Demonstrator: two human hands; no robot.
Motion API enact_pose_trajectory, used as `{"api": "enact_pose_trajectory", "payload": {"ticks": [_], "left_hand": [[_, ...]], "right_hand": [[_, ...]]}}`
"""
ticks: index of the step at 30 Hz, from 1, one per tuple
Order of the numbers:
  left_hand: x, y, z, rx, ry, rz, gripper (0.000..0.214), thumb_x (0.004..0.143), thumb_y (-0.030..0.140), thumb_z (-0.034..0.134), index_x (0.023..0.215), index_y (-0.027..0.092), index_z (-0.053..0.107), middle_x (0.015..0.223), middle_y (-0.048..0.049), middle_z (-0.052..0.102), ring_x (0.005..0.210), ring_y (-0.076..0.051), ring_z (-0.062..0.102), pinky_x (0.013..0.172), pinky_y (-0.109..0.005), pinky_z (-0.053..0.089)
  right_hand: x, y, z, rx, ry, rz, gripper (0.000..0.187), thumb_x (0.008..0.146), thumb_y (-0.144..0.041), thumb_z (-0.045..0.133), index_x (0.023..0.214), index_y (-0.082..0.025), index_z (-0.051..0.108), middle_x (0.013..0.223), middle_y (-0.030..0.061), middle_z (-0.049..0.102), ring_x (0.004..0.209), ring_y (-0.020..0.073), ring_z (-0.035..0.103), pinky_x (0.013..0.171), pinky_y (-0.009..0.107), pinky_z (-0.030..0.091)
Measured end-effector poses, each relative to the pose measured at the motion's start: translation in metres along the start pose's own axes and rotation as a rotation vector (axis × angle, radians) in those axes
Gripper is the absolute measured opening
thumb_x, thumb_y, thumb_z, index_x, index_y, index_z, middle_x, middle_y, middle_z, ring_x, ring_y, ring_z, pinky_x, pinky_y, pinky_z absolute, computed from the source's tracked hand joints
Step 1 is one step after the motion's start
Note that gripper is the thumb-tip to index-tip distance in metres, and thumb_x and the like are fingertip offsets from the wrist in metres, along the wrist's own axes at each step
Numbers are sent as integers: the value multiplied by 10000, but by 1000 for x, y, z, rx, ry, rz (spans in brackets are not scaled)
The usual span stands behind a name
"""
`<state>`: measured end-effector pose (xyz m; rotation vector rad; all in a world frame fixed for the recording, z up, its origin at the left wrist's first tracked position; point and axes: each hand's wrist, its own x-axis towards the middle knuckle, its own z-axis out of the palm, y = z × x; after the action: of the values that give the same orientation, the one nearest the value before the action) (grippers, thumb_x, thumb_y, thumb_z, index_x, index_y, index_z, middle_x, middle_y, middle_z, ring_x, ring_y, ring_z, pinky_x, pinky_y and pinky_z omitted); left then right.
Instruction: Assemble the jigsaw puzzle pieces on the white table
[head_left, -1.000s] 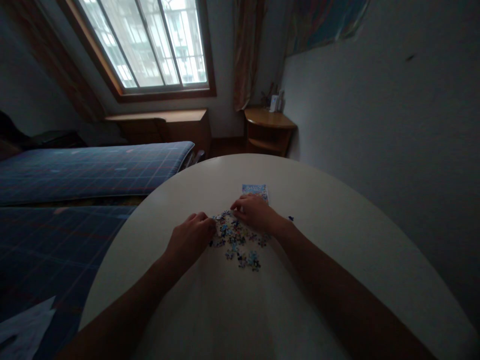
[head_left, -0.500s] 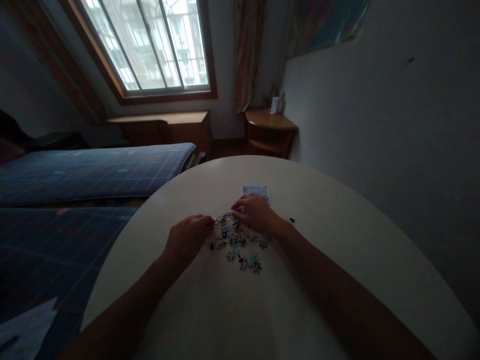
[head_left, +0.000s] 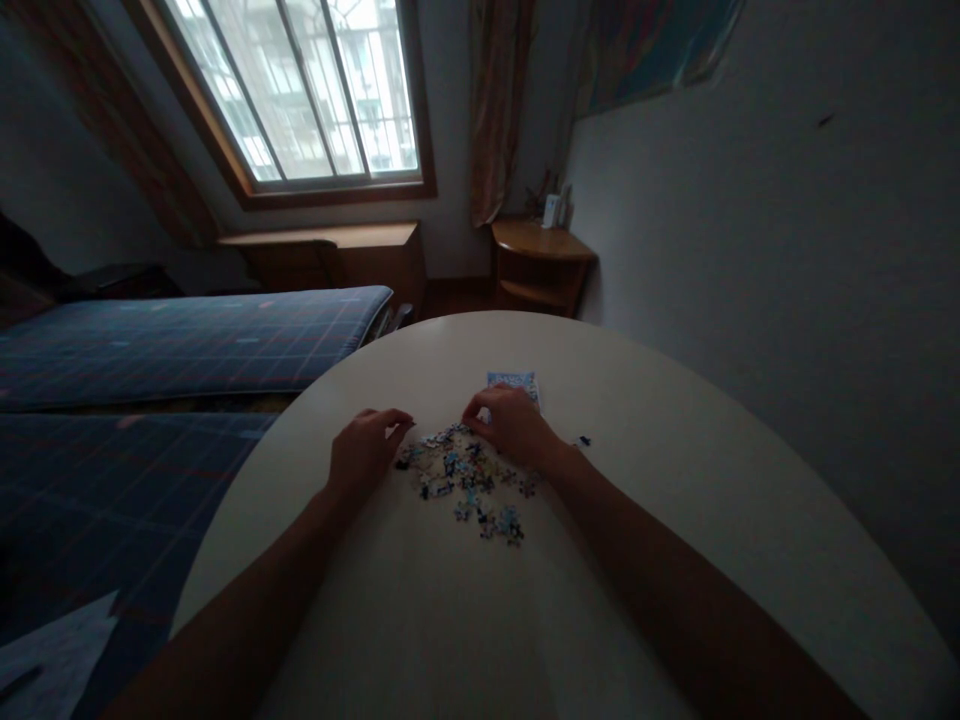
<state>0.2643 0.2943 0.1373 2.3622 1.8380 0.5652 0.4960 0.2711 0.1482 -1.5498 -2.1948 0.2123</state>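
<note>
A loose pile of small jigsaw pieces [head_left: 469, 465] in blue, white and dark tones lies spread over the round white table [head_left: 480, 620]. To the left of the pile, my left hand [head_left: 365, 447] is held with thumb and forefinger pinched together, a tiny dark jigsaw piece just showing at the tips. My right hand [head_left: 514, 422] reaches over the pile's far right edge, its thumb and forefinger pinched on a piece there. Partly covered by that hand is a small blue printed packet or card [head_left: 514, 379].
One stray dark piece [head_left: 583, 440] lies right of my right wrist. A bed with a blue checked cover [head_left: 187, 340] stands at the left, with papers [head_left: 56, 655] near the lower corner. Beyond the table are a desk [head_left: 352, 236] and a corner shelf [head_left: 544, 240].
My left hand has moved left and slightly away from the pile, uncovering pieces at its left edge. My right hand has stayed almost in place, its pinch now showing more clearly.
</note>
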Motion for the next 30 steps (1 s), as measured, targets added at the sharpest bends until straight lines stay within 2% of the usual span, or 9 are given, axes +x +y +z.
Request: {"api": "enact_pose_trajectory", "payload": {"ticks": [5,13,18,23,30], "left_hand": [[4,-9,8,-39,-21,-25,173,890,371,612,949,308,762,945,-19,715,816,-180,656,729,-271,467],[11,-13,10,-87,-25,18,212,926,313,556,996,257,749,1045,-26,729,984,-194,637,889,-295,466],[2,-5,-6,-55,-51,47,193,908,344,575,946,246,737,1008,-21,700,838,-173,644,735,-269,474],[-12,9,-23,119,-183,40,197,904,369,579,962,246,722,1071,-31,681,843,-176,650,716,-269,459],[-12,11,-24,126,-305,16,205,908,342,550,1001,262,714,1056,-24,705,871,-181,662,687,-256,456]], "right_hand": [[-2,2,2,-26,-74,-100,49,821,-220,710,849,-218,749,926,35,736,951,203,617,894,342,375],[-1,-2,-1,-28,-115,-170,115,880,-241,662,938,-230,761,994,41,731,928,171,619,893,306,383],[-2,-6,5,-37,-124,-181,153,898,-280,641,966,-244,773,1019,48,726,917,175,608,907,320,388],[-4,-9,7,-53,-105,-160,175,899,-294,635,987,-222,768,1040,65,713,944,192,597,944,344,376],[-6,-12,13,-64,-89,-114,247,902,-345,633,1100,-241,737,1100,80,687,997,214,582,939,360,383]]}}
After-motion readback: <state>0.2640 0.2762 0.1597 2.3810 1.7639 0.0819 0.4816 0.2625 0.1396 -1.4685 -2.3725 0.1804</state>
